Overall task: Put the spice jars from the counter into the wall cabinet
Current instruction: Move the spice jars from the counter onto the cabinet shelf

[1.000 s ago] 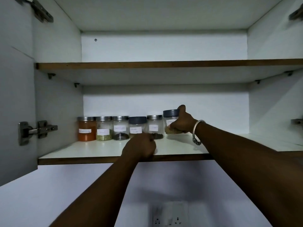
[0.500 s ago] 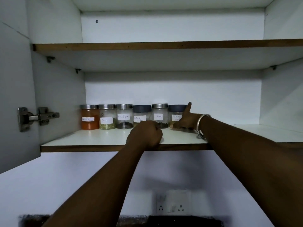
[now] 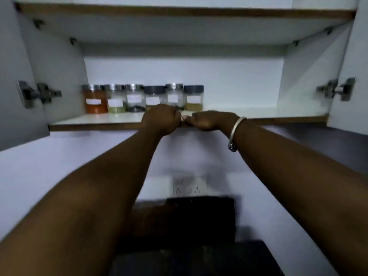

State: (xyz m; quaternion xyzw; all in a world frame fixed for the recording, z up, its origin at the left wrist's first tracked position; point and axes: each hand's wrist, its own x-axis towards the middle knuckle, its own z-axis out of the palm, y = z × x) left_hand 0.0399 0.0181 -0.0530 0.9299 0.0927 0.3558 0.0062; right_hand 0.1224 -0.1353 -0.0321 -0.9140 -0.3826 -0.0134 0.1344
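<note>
Several labelled spice jars stand in a row at the back left of the lower cabinet shelf (image 3: 95,121): an orange-filled jar (image 3: 94,99) at the left end and a dark-lidded jar with yellowish contents (image 3: 193,98) at the right end. My left hand (image 3: 161,120) is a closed fist at the shelf's front edge, in front of the middle jars. My right hand (image 3: 209,120), with a metal bangle on the wrist, rests beside it with fingers curled, holding nothing. Both hands are apart from the jars.
Both cabinet doors hang open, with hinges at the left (image 3: 37,94) and right (image 3: 336,89). An upper shelf (image 3: 179,13) runs overhead. A wall socket (image 3: 189,186) sits below the cabinet, above a dark counter (image 3: 189,255).
My right hand let go of the rightmost jar, which now stands in the row, and drew back to the shelf edge beside my left fist. The view tilted downward.
</note>
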